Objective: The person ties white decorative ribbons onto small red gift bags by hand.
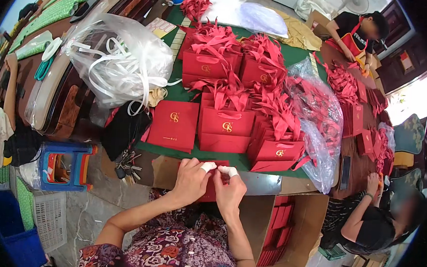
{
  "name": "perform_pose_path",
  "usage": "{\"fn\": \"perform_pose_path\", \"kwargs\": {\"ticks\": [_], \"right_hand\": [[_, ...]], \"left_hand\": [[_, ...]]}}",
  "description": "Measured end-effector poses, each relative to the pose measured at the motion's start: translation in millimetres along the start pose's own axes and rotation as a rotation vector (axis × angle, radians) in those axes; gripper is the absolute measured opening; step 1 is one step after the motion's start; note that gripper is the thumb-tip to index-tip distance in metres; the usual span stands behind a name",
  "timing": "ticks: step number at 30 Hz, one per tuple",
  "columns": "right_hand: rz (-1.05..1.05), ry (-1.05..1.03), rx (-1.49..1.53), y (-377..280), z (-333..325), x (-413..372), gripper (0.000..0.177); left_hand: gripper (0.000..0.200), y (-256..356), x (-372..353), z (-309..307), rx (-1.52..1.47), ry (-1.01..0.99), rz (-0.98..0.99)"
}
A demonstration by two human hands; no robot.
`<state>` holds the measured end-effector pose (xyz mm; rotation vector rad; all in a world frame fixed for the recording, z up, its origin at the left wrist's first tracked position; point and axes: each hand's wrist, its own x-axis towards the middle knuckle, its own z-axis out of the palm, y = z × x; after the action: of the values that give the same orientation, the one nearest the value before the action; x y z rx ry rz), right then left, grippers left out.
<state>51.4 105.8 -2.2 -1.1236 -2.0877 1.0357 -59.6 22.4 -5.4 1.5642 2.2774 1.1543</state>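
Both hands meet at the table's front edge over a red paper bag (210, 194), which they partly cover. My left hand (191, 182) is closed at the bag's upper part, its index fingertip wrapped in white tape. Close beside it, my right hand (230, 191) pinches at the same spot, also with a white-taped finger; anything small between the fingertips cannot be made out. Just beyond lie a flat stack of red bags with a gold logo (174, 126) and standing red bags with ribbon handles (226, 129).
A cardboard box (310, 227) of red bags stands at my right. Plastic sheeting (322, 115) covers ribbons on the table. White ribbons fill a clear bag (125, 54) at left, near keys (129, 167) and blue stools (64, 168). Two people (359, 34) work along the right.
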Motion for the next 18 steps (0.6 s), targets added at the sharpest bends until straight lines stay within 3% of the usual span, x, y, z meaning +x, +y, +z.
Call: {"fn": "perform_pose_path", "kwargs": {"ticks": [4, 6, 10, 11, 15, 18], "right_hand": [[-0.106, 0.011, 0.016, 0, -3, -3, 0.016], [-0.016, -0.006, 0.110, 1, -2, -5, 0.017], [0.104, 0.016, 0.181, 0, -5, -7, 0.017], [-0.069, 0.007, 0.009, 9, -7, -6, 0.018], [-0.008, -0.068, 0.037, 8, -7, -7, 0.017], [-0.159, -0.012, -0.084, 8, -5, -6, 0.011]], "left_hand": [[0.024, -3, 3, -6, -0.138, -0.079, -0.168], [0.022, -5, 3, -6, -0.239, -0.093, -0.247], [0.020, -7, 4, -7, -0.260, -0.070, -0.263], [0.020, -6, 4, -6, -0.246, -0.070, -0.250], [0.020, -1, 4, -7, -0.190, -0.089, -0.180], [0.020, 1, 5, -8, -0.130, -0.073, -0.141]]}}
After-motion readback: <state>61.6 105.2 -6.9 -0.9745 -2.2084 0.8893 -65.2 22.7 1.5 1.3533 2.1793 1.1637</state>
